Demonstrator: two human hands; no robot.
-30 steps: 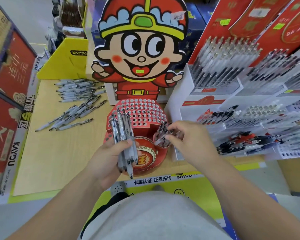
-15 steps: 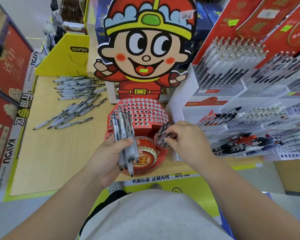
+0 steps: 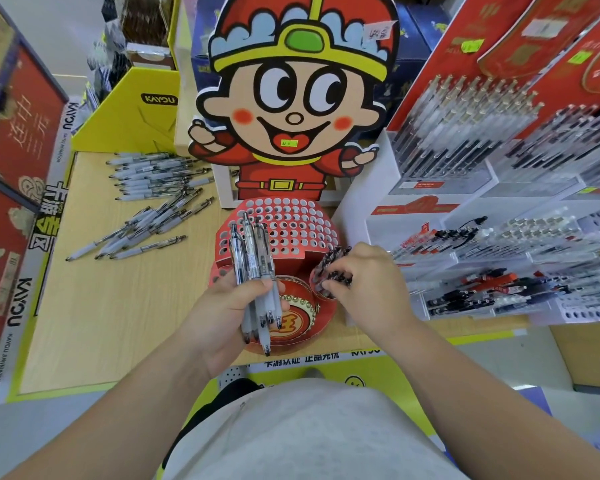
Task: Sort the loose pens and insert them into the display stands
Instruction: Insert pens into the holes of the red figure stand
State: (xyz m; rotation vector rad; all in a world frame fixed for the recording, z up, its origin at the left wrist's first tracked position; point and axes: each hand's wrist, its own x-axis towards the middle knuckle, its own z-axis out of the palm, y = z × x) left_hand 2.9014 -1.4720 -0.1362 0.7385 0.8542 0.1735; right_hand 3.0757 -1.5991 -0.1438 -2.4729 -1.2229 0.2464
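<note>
pens (image 3: 146, 220) (clear barrels, white grips) are lying loose in a pile on the pale wooden tabletop (image 3: 101, 306), at 10 o'clock from the red perforated cardboard display stand (image 3: 291, 226). left hand (image 3: 222, 317) is gripping a bundle (image 3: 253, 268) of the same pens, fingers wrapped round it. right hand (image 3: 371, 292) is curling, fingertips pinching dark patterned pens (image 3: 333, 261) in the small round cup (image 3: 315, 282) at the stand's 3 o'clock. nearly all the stand's holes are showing empty, so i'm reading this as early: bundle and pile are both waiting to go in.
</note>
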